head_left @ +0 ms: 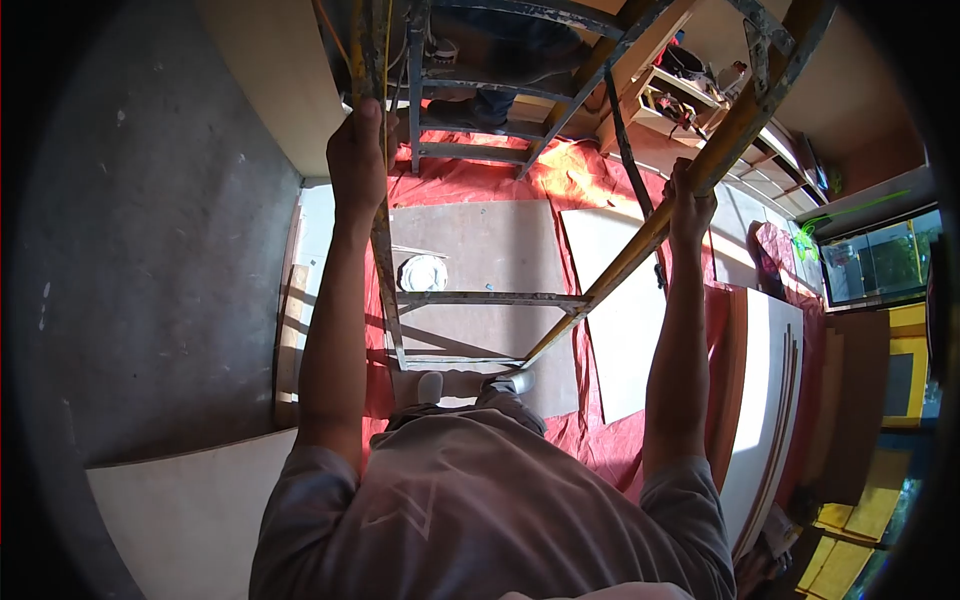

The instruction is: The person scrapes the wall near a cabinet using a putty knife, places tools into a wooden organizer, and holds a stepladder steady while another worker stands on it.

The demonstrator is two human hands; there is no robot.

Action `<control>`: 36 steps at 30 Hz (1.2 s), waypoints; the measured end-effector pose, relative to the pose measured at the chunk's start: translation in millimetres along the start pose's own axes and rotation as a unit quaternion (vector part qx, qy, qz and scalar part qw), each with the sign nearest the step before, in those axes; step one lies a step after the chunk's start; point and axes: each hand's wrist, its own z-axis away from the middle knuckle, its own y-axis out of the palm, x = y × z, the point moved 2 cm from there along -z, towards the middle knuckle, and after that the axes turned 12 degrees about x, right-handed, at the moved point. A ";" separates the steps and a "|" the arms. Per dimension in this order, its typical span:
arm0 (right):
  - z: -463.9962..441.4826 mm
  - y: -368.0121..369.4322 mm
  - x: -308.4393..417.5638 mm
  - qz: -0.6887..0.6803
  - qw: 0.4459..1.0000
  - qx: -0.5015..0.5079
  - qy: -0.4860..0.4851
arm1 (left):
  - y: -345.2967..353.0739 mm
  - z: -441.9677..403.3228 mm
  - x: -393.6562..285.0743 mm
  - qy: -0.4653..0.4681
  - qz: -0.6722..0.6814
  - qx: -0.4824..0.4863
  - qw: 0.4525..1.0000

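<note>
A paint-spattered metal stepladder [490,298] stands in front of me, its yellow-edged side rails rising past both my hands. My left hand [358,160] is closed around the left rail. Over on the other side, my right hand [690,205] wraps the right rail at about the same height. Behind the rungs I see another person's jeans and dark shoe [460,112]; whether that person stands on the ladder or beyond it, I cannot tell. My own feet are on the floor at the ladder's base.
Red sheeting [610,445] and pale boards [625,300] cover the floor. A round white container [423,273] sits between the rails. Stacked panels [765,390] lean at right, near a cluttered shelf [690,95]. A grey wall [170,250] is at left.
</note>
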 end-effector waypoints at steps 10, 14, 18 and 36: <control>-2.6 -5.1 -8.4 0.020 1.000 -0.011 -0.009 | 0.6 2.2 -4.3 -0.011 0.006 0.006 1.000; -1.7 -2.7 -2.1 0.036 0.999 -0.017 0.009 | 0.3 0.4 -0.8 -0.009 0.000 -0.012 1.000; -4.6 -4.5 -6.6 0.019 1.000 -0.012 -0.008 | 1.8 1.0 -3.8 -0.017 -0.059 -0.002 0.998; -7.5 -3.6 -7.2 -0.052 0.998 0.012 -0.025 | 4.7 -1.4 -3.4 0.029 0.015 -0.004 0.999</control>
